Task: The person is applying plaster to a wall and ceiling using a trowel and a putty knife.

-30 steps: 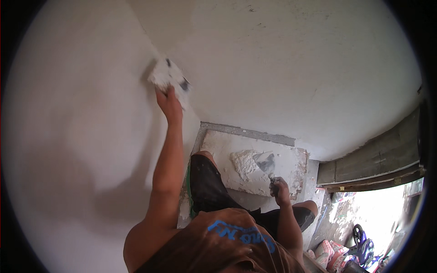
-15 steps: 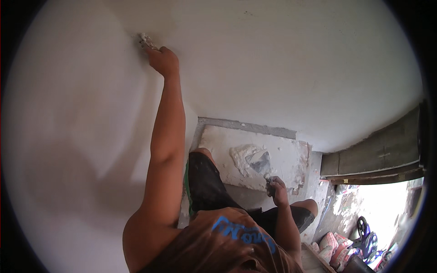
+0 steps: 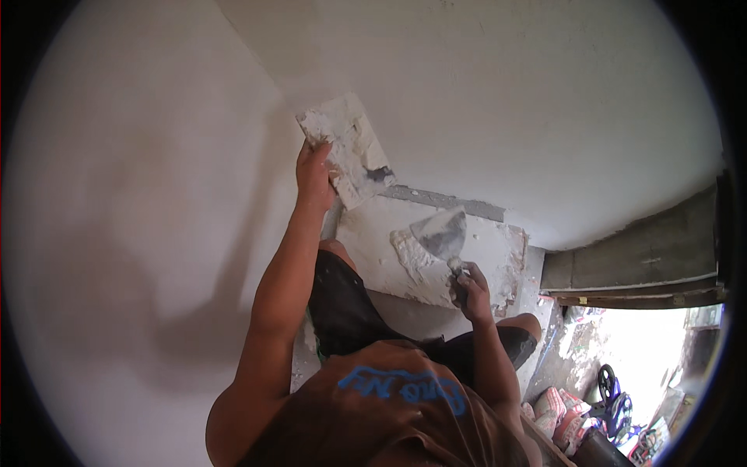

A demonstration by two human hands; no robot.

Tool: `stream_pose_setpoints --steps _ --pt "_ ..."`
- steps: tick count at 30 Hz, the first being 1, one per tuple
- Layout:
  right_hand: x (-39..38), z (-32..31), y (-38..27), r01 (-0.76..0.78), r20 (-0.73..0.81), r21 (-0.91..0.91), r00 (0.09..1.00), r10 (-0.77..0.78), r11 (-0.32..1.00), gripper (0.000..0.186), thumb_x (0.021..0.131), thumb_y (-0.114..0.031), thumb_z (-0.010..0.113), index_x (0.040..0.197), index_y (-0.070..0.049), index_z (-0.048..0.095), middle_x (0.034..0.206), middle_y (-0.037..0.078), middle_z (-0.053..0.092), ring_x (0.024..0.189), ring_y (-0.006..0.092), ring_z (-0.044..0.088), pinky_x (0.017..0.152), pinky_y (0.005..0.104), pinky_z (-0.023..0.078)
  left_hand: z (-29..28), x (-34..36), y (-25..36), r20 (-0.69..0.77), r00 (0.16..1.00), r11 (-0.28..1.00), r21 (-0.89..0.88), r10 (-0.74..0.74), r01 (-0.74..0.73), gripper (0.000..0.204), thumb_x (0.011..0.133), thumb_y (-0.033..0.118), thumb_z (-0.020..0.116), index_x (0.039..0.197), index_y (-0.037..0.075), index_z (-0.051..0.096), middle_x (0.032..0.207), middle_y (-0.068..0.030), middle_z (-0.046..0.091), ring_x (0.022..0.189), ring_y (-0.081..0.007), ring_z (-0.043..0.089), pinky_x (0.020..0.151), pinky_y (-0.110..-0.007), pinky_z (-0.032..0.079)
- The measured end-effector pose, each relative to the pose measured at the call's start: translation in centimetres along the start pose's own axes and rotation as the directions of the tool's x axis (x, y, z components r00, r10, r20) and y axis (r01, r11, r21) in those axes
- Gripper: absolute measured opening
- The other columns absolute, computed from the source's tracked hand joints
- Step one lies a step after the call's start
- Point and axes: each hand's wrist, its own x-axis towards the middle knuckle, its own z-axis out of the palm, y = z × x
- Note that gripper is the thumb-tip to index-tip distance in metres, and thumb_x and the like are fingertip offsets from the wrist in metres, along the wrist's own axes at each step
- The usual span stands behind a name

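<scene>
My left hand (image 3: 314,175) is closed around the grip of a rectangular plastering trowel (image 3: 359,140). Lumpy white plaster covers the trowel's upturned face, with a dark grey patch at its right corner. Lower and to the right, my right hand (image 3: 473,294) grips the handle of a broad putty knife (image 3: 441,233), whose flared blade is smeared grey and white. That blade is over a white-coated board (image 3: 494,241), apart from the trowel. A mound of wet plaster (image 3: 411,255) lies on the board, partly hidden behind the blade.
Pale walls (image 3: 140,156) rise at the left and ahead, meeting in a corner. At the right is a grey concrete ledge (image 3: 622,266) with a wooden edge. Several red and white bags (image 3: 562,412) lie at the lower right, beside a dark wheeled thing (image 3: 611,389).
My left hand has brought the trowel away from the wall, down and to the right, turning its plastered face up. My right hand has raised the putty knife slightly off the plaster mound.
</scene>
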Motion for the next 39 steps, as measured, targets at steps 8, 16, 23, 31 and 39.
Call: stream_pose_setpoints --steps 8,16,23,31,39 --pt "1.5 6.4 -2.3 0.562 0.125 -0.705 0.698 -0.705 0.432 0.032 0.090 -0.009 0.066 0.119 -0.006 0.055 0.089 0.009 0.065 0.062 0.0104 0.055 0.052 0.0229 0.041 -1.7 -3.1 -3.0 -0.072 0.990 0.989 -0.091 -0.119 0.113 0.048 0.099 0.019 0.047 0.143 0.002 0.040 0.138 -0.0131 0.052 0.124 -0.0293 0.054 0.106 -0.045 0.043" --pt "-1.3 4.1 -4.0 0.114 -0.036 0.006 0.993 -0.114 0.993 0.020 0.097 -0.015 0.056 0.115 -0.006 0.054 0.083 0.008 0.063 0.049 0.0076 0.051 0.039 0.0206 0.032 -1.8 -4.0 -5.0 -0.153 0.987 0.994 -0.107 -0.046 0.030 0.047 0.101 0.020 0.046 0.144 0.002 0.041 0.137 -0.0133 0.053 0.123 -0.0291 0.054 0.103 -0.042 0.045" --pt "-1.9 4.1 -3.0 0.125 -0.027 0.206 0.992 -0.122 0.971 0.017 0.098 -0.020 0.056 0.110 -0.008 0.055 0.079 0.008 0.061 0.050 0.0094 0.051 0.041 0.0198 0.036 0.8 -4.7 -2.4 -0.140 0.981 0.991 0.036 0.135 -0.131 0.051 0.099 0.022 0.045 0.146 0.003 0.038 0.141 -0.0134 0.049 0.128 -0.0302 0.051 0.107 -0.044 0.041" --pt "-1.4 9.0 -5.4 -0.008 0.193 0.121 0.981 -0.015 0.993 0.015 0.100 -0.021 0.054 0.105 -0.008 0.054 0.077 0.005 0.059 0.051 0.0091 0.049 0.044 0.0206 0.035 4.5 -6.8 0.6 -0.012 0.993 0.992 0.030 0.120 -0.120 0.052 0.098 0.019 0.046 0.146 -0.001 0.037 0.142 -0.0160 0.047 0.129 -0.0292 0.049 0.109 -0.042 0.039" --pt "0.9 10.5 -9.2 0.265 0.136 0.262 0.942 -0.308 0.928 0.021 0.100 -0.021 0.052 0.116 -0.007 0.051 0.077 0.008 0.059 0.047 0.0097 0.043 0.042 0.0212 0.034 2.2 -11.6 -2.5 0.372 0.927 0.948 0.274 0.050 -0.161 0.041 0.102 0.020 0.047 0.137 -0.003 0.047 0.128 -0.0084 0.057 0.118 -0.0155 0.051 0.105 -0.031 0.037"
